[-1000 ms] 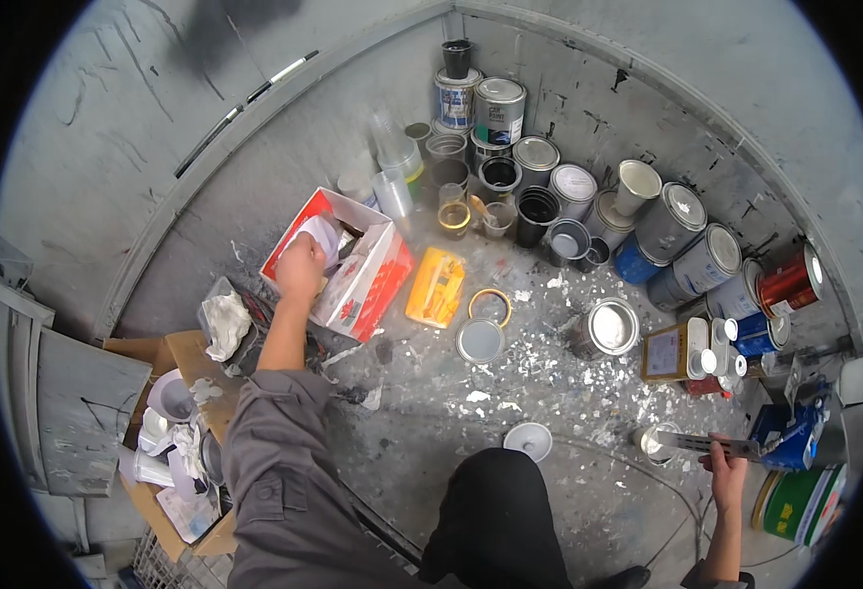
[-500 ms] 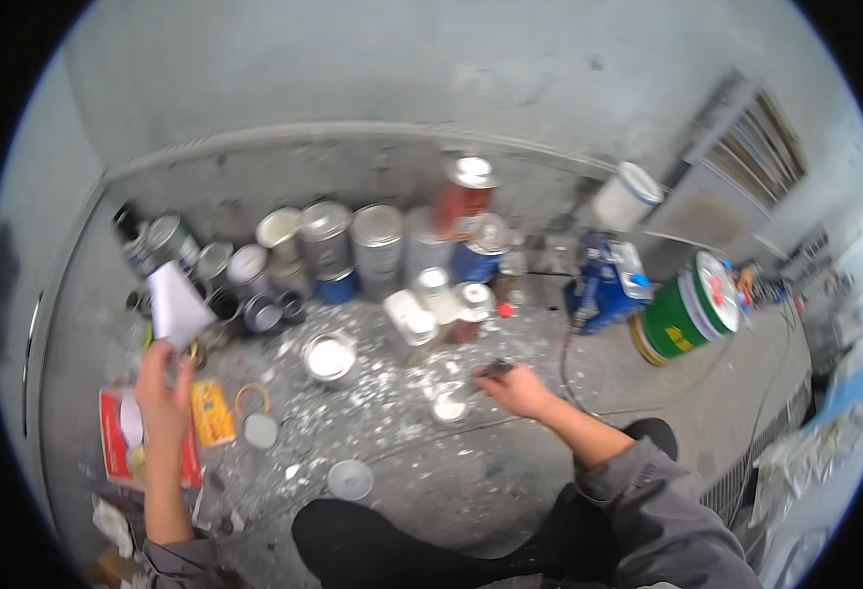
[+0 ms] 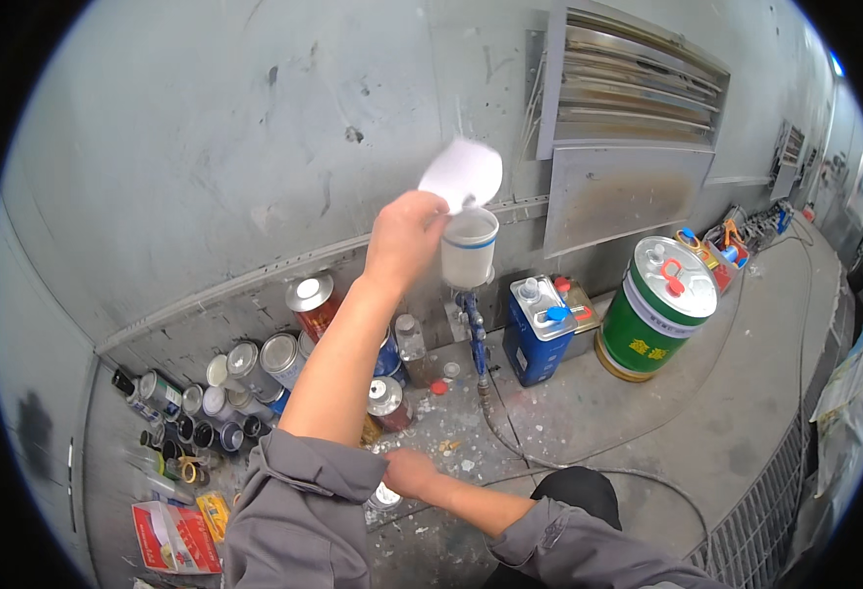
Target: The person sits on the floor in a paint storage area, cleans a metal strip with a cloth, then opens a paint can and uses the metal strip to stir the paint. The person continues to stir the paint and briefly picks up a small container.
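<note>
My left hand (image 3: 407,236) reaches up the middle, its fingers closed on the edge of a white paper paint strainer (image 3: 464,175), slightly blurred. The strainer is right over the rim of a translucent white cup (image 3: 469,263) with a blue band. That cup sits on top of a blue spray gun (image 3: 475,339) with a hose at its lower end. Low in the middle, my right hand (image 3: 414,475) is closed beside a small white-topped container (image 3: 384,497). My left forearm and sleeve partly cover that area, and what the right fingers hold is hidden.
Paint cans (image 3: 245,365) and dark bottles line the wall at left, near a red-and-white packet (image 3: 178,538). A blue rectangular can (image 3: 538,334) and a green drum (image 3: 655,312) stand right of the spray gun. The hose (image 3: 598,469) curves across the floor toward a grate (image 3: 760,530).
My left hand has carried the strainer from the far left up to the cup. The view has swung right and up. My right hand stays low, near the small container.
</note>
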A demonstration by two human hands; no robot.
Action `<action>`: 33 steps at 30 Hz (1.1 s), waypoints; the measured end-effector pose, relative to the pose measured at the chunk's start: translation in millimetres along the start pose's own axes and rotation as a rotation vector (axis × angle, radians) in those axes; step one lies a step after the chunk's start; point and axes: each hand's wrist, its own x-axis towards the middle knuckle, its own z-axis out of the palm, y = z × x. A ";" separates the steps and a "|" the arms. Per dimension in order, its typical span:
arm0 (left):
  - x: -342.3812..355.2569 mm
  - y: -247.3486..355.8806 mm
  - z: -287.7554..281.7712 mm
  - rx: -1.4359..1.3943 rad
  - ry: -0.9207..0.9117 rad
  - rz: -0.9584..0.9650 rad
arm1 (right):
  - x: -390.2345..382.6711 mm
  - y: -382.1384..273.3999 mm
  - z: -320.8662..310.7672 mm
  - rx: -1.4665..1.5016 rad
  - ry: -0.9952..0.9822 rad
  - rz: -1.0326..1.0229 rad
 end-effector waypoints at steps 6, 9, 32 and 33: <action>-114.1 21.8 -48.3 -0.397 0.235 -0.623 | 28.0 64.5 14.4 -0.091 0.049 -0.035; -292.8 12.5 -98.6 -0.256 0.381 -0.905 | 33.8 51.7 15.5 -0.033 0.044 -0.050; -562.5 27.3 54.5 -0.376 0.352 -1.284 | 19.2 54.0 31.2 0.348 0.067 0.131; -559.3 26.5 57.5 -0.341 0.338 -1.269 | 18.4 53.7 27.6 0.343 0.050 0.159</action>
